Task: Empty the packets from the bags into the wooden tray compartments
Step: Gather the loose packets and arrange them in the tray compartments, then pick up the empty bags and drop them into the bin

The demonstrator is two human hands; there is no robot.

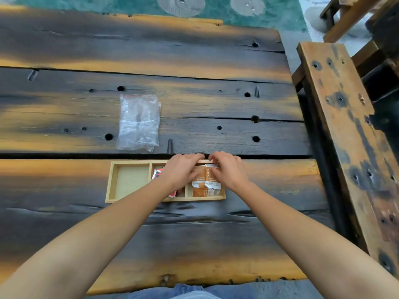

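Note:
A pale wooden tray (112, 182) with three compartments lies on the dark plank table. Its left compartment holds nothing. Red and white packets (157, 173) show in the middle one, mostly hidden under my left hand (180, 169). Orange packets (205, 184) fill the right compartment. My left hand and my right hand (228, 169) meet fingertip to fingertip over the far end of the orange packets, fingers curled onto them. A flat, see-through zip bag (138, 123) with a red seal lies beyond the tray.
The table (194, 234) is rough dark wood with holes and cracks. A wooden bench (345, 130) runs along its right side. A teal patterned rug (216, 11) shows beyond the far edge.

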